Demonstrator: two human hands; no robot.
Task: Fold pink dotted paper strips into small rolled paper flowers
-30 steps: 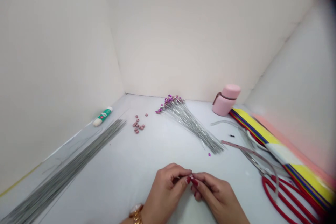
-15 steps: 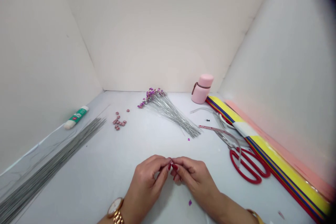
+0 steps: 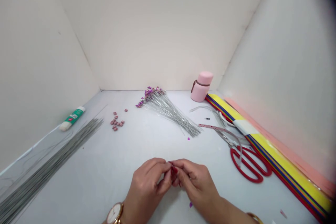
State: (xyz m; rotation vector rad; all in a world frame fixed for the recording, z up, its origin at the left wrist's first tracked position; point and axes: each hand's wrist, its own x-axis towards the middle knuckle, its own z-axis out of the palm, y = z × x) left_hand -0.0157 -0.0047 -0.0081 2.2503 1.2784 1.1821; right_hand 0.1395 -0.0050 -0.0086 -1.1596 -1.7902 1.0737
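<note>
At six o'clock, my left hand (image 3: 145, 183) and right hand (image 3: 196, 178) are hiding the small piece they're pinching! At seven, the bottom edge is slicing my watch (image 3: 114, 213); toward five, it's clipping my bracelet (image 3: 254, 217). At eight, the wires (image 3: 52, 166) are running out of view; at four, the coloured strips (image 3: 283, 161) are sinking into dark blur. And at nine, the tube's (image 3: 72, 119) print is proving too tiny to read!

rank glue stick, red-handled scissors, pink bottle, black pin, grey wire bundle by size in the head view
1. Grey wire bundle
2. Red-handled scissors
3. Pink bottle and glue stick: too close to rank
4. Black pin
</note>
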